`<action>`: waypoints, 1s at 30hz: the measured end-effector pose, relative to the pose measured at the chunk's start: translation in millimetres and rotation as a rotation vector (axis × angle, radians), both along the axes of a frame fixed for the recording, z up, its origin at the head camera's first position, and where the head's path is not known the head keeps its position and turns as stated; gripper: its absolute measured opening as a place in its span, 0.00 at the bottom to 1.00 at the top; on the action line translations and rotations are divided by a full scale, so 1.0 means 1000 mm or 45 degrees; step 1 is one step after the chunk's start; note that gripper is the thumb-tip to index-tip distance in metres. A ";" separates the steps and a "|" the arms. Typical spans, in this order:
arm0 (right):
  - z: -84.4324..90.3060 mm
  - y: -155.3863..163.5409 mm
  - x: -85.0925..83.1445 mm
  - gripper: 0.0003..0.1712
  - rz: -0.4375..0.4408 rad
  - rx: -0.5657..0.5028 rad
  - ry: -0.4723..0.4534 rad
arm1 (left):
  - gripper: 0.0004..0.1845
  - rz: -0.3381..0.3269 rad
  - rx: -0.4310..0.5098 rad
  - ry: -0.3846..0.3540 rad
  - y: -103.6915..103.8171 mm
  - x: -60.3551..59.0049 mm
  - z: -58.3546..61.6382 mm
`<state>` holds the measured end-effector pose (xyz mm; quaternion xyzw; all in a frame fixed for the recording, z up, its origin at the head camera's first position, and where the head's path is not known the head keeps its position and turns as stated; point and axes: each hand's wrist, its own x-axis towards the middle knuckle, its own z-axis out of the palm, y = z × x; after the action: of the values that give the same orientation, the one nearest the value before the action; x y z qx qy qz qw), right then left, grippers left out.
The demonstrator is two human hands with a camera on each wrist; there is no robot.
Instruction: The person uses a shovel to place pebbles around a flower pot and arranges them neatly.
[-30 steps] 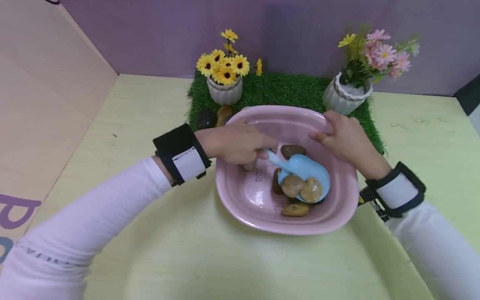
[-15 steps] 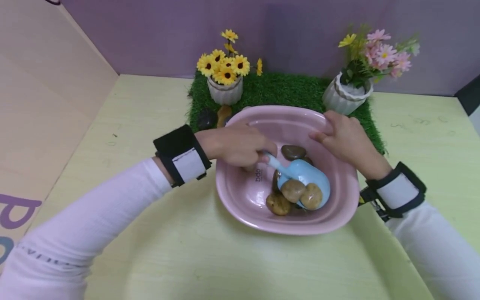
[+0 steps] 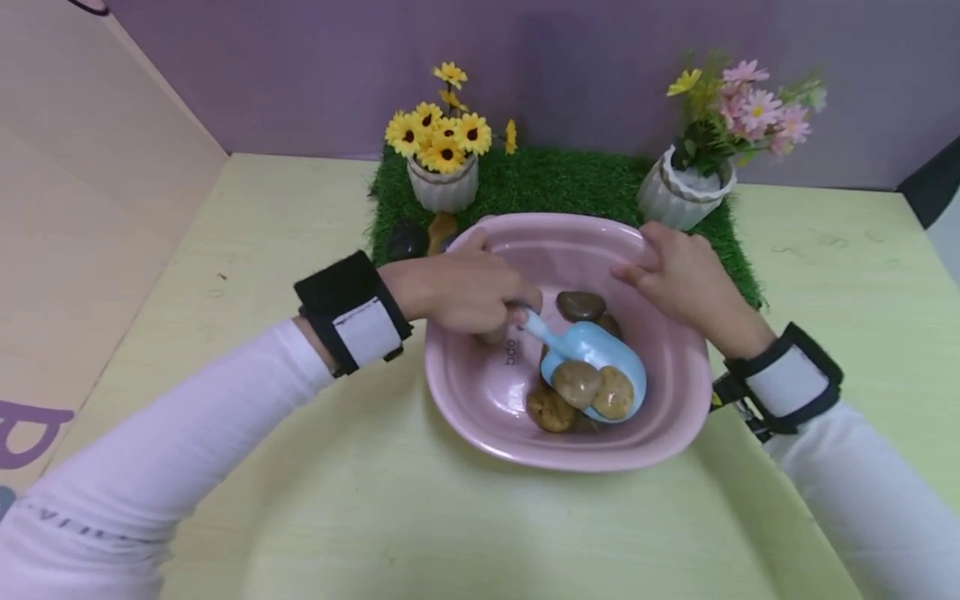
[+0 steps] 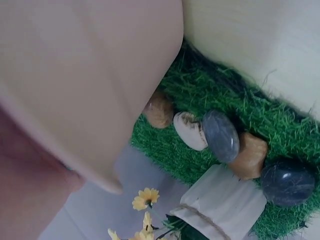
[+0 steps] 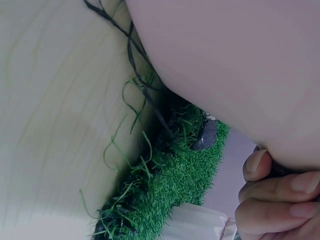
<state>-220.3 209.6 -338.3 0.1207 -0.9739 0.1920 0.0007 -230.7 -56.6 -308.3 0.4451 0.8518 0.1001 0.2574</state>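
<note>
In the head view my left hand (image 3: 472, 292) grips the handle of a light blue scoop (image 3: 588, 337). Two tan stones, a larger one (image 3: 576, 383) and a rounder one (image 3: 613, 393), sit at the scoop's front. The scoop is inside a pink basin (image 3: 480, 429). Around it lie a dark brown stone (image 3: 581, 305), a yellow-brown stone (image 3: 551, 410) and others partly hidden. At the far right my right hand (image 3: 686, 279) grips the basin's rim. The right wrist view shows its curled fingers (image 5: 270, 192) under the rim.
Artificial grass (image 3: 562, 179) lies behind the basin. It bears a pot of yellow flowers (image 3: 444, 190) and a tilted pot of pink flowers (image 3: 682, 196). Several stones, including a grey one (image 4: 220, 136) and a black one (image 4: 287, 182), lie by the left pot.
The scoop has shifted slightly left in the basin with the two tan stones. The yellow-brown stone in front of it has moved left. My right hand keeps its hold on the rim.
</note>
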 end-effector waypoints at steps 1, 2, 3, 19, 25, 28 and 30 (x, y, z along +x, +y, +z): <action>0.000 0.000 0.000 0.19 -0.002 0.000 -0.002 | 0.04 0.007 0.000 0.000 0.000 -0.001 0.001; 0.001 0.000 0.000 0.19 -0.004 -0.001 -0.003 | 0.03 0.013 0.000 0.003 -0.001 -0.001 0.003; 0.001 0.000 0.000 0.19 -0.005 -0.002 -0.003 | 0.03 0.017 0.001 0.010 -0.001 -0.001 0.004; 0.002 0.000 0.001 0.19 0.019 -0.003 0.010 | 0.13 0.118 0.102 0.119 -0.012 -0.006 0.014; 0.001 0.001 0.000 0.16 0.024 0.010 0.035 | 0.17 0.201 0.159 0.193 -0.020 -0.009 0.019; 0.001 0.001 -0.001 0.13 0.017 0.006 0.028 | 0.19 0.232 0.187 0.197 -0.024 -0.010 0.021; 0.000 0.002 -0.002 0.13 0.019 -0.003 0.019 | 0.19 0.239 0.198 0.198 -0.026 -0.010 0.021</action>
<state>-222.6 211.7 -338.0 0.1293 -0.9728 0.1922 0.0067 -240.8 -82.6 -287.6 0.3884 0.8968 0.1546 0.1450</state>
